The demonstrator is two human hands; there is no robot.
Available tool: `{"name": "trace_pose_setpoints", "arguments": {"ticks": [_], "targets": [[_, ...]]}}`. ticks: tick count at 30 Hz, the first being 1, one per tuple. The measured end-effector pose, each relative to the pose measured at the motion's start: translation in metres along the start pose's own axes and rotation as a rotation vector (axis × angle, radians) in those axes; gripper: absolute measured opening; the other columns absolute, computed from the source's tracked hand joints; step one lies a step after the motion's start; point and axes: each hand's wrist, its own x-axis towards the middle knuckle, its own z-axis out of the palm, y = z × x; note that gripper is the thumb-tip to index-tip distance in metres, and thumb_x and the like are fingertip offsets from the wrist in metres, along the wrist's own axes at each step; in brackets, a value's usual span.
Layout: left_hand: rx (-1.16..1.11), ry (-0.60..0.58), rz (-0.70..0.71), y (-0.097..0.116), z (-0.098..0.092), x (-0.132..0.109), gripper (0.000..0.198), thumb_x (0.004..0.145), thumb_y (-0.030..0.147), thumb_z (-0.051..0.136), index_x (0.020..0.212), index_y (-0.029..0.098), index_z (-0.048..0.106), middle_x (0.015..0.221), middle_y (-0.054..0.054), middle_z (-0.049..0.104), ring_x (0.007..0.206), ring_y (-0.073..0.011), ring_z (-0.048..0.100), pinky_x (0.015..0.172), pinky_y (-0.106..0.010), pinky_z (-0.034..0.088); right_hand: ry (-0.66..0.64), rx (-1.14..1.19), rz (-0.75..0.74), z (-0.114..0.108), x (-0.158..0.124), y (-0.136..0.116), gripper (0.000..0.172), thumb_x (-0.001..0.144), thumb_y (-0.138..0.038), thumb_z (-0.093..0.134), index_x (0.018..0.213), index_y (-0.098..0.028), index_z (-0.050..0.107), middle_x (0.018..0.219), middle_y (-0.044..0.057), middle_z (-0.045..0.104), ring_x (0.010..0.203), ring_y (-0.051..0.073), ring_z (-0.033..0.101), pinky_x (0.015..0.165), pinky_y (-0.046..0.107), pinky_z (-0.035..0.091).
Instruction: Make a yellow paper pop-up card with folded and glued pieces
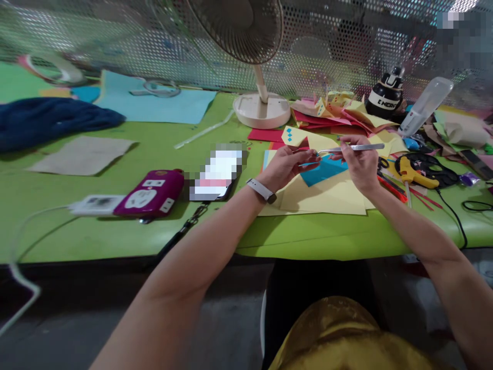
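Observation:
Metal tweezers [367, 147] are held in my right hand [360, 163], their tips pointing left towards the fingertips of my left hand. My left hand [287, 167], with a watch strap at the wrist, is closed in a pinch; what sits between its fingers is too small to name. Both hands are above pale yellow paper sheets [323, 198] and a blue piece of paper [325, 172]. Just behind them lies a yellow paper strip [308, 137] with blue diamond shapes at its left end.
To the left are a lit phone [219, 172], a purple power bank [152, 194] and cables. A fan [262, 110] stands behind. Paper scraps, a black bottle [385, 95], a clear bottle [425, 108] and a yellow-handled tool [416, 174] crowd the right.

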Motion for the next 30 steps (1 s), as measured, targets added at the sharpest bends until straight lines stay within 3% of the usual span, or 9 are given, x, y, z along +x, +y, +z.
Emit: {"name": "trace_pose_setpoints", "arguments": {"ticks": [8,24,30], "targets": [[0.033,-0.022,0.014,-0.001,-0.003,0.001,0.032,0.068,0.013,0.09,0.091,0.017,0.069,0.09,-0.006,0.078,0.104,-0.0278,0.079,0.101,-0.046,0.063,-0.013,0.019,-0.047,0.001,0.001,0.009,0.044,0.104,-0.065,0.054,0.117,-0.023,0.061,0.088,0.003,0.077,0.076,0.016,0.081,0.064,0.024,0.062],[0.049,-0.001,0.035,-0.006,-0.009,0.007,0.027,0.067,0.01,0.09,0.085,0.015,0.072,0.088,-0.008,0.08,0.096,-0.0252,0.08,0.098,-0.042,0.063,-0.018,0.045,-0.056,-0.002,0.002,0.008,0.048,0.101,-0.066,0.057,0.116,-0.022,0.063,0.088,0.004,0.079,0.078,0.017,0.082,0.065,0.025,0.062],[0.015,0.019,0.035,-0.006,-0.008,0.007,0.028,0.066,0.007,0.09,0.086,0.012,0.072,0.086,-0.008,0.08,0.09,-0.0236,0.08,0.095,-0.04,0.064,0.004,0.186,-0.072,0.0,0.003,0.006,0.054,0.093,-0.074,0.064,0.108,-0.023,0.064,0.079,0.0,0.078,0.069,0.016,0.08,0.06,0.025,0.063]]}}
